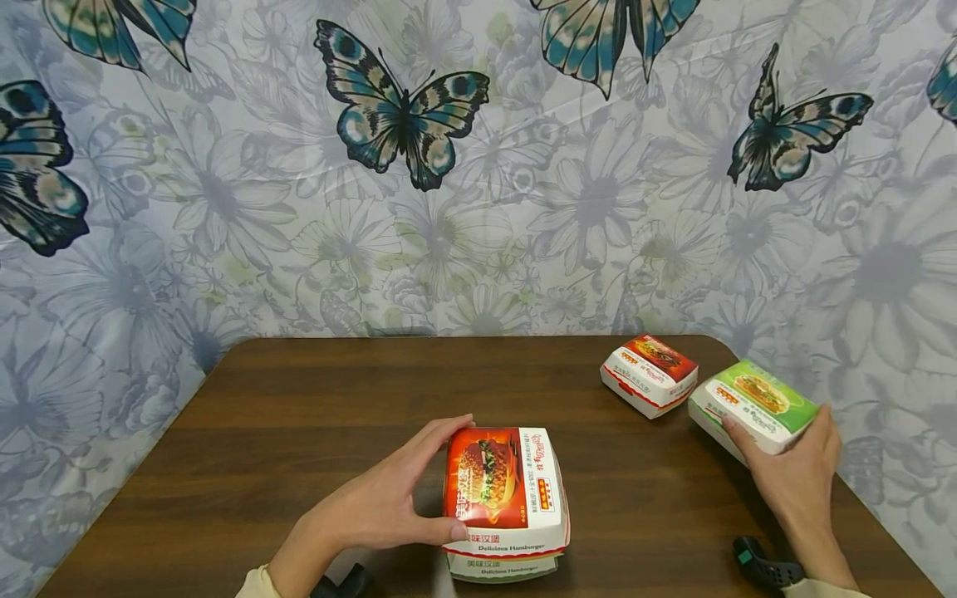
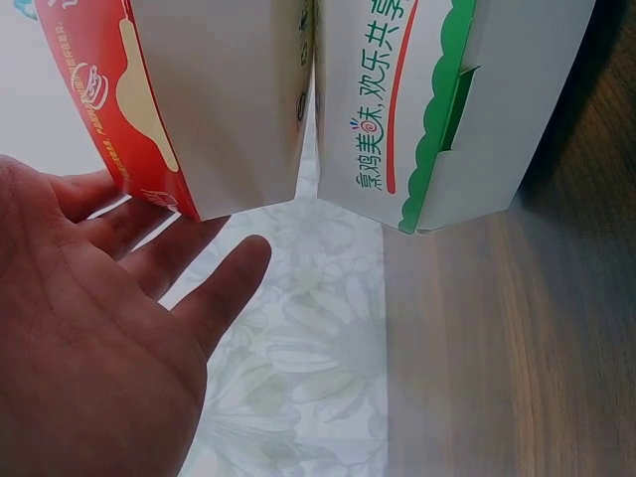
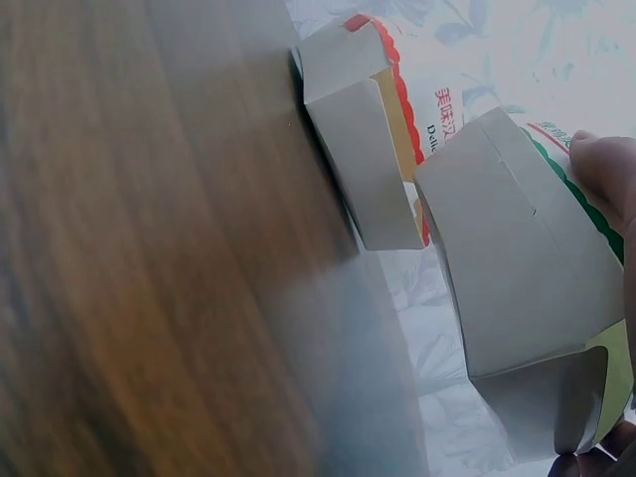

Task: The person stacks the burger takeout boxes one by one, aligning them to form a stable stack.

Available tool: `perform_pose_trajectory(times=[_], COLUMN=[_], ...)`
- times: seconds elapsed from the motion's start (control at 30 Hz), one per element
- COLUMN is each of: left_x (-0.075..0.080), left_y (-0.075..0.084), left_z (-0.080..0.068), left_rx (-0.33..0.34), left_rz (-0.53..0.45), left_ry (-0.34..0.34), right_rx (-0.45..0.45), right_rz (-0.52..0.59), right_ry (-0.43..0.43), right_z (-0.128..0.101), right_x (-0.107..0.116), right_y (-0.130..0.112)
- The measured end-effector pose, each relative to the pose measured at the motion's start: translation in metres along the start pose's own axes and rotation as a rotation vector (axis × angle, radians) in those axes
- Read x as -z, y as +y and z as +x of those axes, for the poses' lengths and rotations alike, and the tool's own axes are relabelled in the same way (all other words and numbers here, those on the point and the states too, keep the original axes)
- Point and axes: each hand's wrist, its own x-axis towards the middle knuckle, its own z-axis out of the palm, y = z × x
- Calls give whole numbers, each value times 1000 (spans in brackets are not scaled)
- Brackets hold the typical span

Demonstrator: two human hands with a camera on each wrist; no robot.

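Spanning wide, the left hand [image 1: 380, 505] is set against a red-and-white cardboard burger box [image 1: 508, 482] stacked on a green-and-white box [image 1: 503, 570]; right of these, beside a second red-and-white box [image 1: 647, 378], a lime-topped white carton [image 1: 758, 407] is gripped by the right hand [image 1: 800, 473].

The upper red box [image 1: 486, 477] hides most of the lower green-edged box [image 1: 503, 569]. The right wrist view's edge cuts off most of the right hand [image 1: 798, 473], and the desk [image 3: 149, 248] there is blurred. The head view's top edge crops two butterflies [image 1: 581, 41].
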Motion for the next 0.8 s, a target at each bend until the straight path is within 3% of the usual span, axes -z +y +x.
perform_pose_trajectory(times=[0.8], left_x=[1], left_y=[-3], left_z=[1], left_rx=[-15], left_rz=[5], left_ry=[-4], right_rx=[99], right_rz=[44], right_ry=[51], right_z=[-5], right_x=[0], right_y=[-12])
